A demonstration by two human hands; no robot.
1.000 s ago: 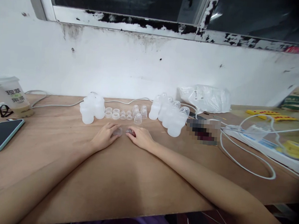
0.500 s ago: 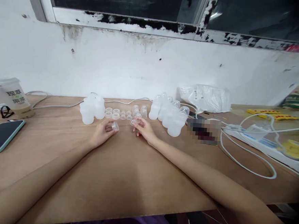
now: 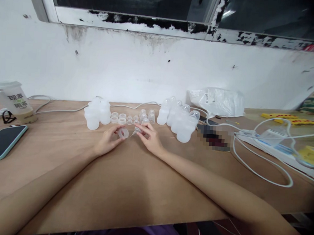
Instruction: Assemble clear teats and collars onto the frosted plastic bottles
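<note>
My left hand point(image 3: 109, 140) is closed on a translucent screw ring point(image 3: 123, 133), its round opening tilted toward me. Close by on the right, my right hand point(image 3: 150, 140) pinches a clear bottle teat point(image 3: 138, 129) by its rim; the ring and the teat are a small gap apart. Behind my hands stand more screw rings point(image 3: 114, 119), clear teats point(image 3: 130, 120) and domed caps point(image 3: 151, 116) in short rows. Frosted bottles without tops point(image 3: 92, 118) stand to the left. Several capped bottles point(image 3: 184, 133) line up on the right.
A phone point(image 3: 3, 144) and a drink cup point(image 3: 15, 102) lie and stand at far left. On the right are a white plastic bag point(image 3: 218, 102), a blurred-out patch point(image 3: 215, 137), looping white cables point(image 3: 260, 176) and a power strip point(image 3: 301, 161). A wall runs behind the table.
My left hand has turned the ring so its opening faces me more. My right hand has shifted slightly left with the teat, which is now tilted and nearer the ring.
</note>
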